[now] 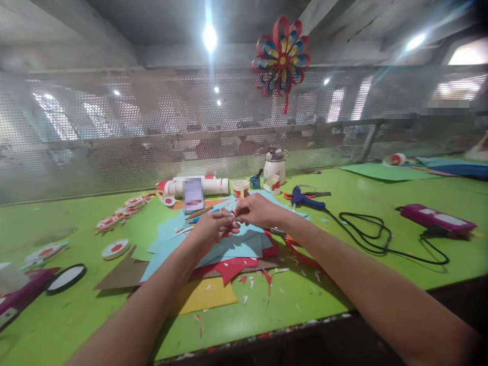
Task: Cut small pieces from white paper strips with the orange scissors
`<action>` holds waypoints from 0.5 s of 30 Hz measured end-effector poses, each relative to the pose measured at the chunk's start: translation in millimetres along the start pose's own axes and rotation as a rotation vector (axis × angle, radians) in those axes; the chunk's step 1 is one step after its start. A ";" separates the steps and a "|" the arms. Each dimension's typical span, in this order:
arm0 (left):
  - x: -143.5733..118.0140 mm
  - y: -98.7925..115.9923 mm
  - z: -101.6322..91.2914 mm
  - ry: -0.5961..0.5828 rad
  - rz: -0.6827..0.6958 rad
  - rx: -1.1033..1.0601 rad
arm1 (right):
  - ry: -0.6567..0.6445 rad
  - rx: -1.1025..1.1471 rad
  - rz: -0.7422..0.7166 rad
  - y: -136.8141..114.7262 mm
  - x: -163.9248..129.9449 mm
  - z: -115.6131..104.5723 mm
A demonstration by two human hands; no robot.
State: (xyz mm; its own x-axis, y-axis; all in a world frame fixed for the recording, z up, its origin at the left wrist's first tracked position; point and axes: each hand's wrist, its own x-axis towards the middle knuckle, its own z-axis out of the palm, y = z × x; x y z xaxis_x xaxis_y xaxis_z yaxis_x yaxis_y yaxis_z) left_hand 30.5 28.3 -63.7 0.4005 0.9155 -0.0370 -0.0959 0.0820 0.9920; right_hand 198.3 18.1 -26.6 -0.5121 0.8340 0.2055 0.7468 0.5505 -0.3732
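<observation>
Both hands meet over a pile of light blue paper sheets [244, 248]. My left hand [213, 230] has its thumb and fingers closed at a small white piece [233, 217], too small to name surely. Pinching the same spot from the right is my right hand [254, 209], fingers bent together. Beside the left fingers lie a brown pencil-like stick [200, 212] and a blue pen-like stick [198, 219]. Scissors with orange handles [299, 251] rest partly beneath my right forearm. Under the blue sheets, red paper [231, 268] and yellow paper [208, 295] stick out.
A blue glue gun [308, 199] with a black cord lies at right, near a purple box [438, 219]. Behind the pile stand a phone [193, 195], a white roll [217, 186] and a bottle [274, 169]. Red-and-white discs [115, 249] lie left. Scraps litter the front edge.
</observation>
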 end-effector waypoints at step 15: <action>-1.7 7.8 -1.4 -0.024 -0.058 -0.138 | 0.146 0.333 0.029 2.9 -1.6 -5.0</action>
State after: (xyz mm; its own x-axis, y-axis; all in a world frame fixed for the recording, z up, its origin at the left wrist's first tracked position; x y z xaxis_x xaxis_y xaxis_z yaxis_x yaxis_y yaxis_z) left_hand 27.8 27.9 -56.1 0.4304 0.8983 -0.0889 -0.1962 0.1892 0.9621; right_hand 203.5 18.5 -23.5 -0.4086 0.8590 0.3086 0.5690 0.5041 -0.6498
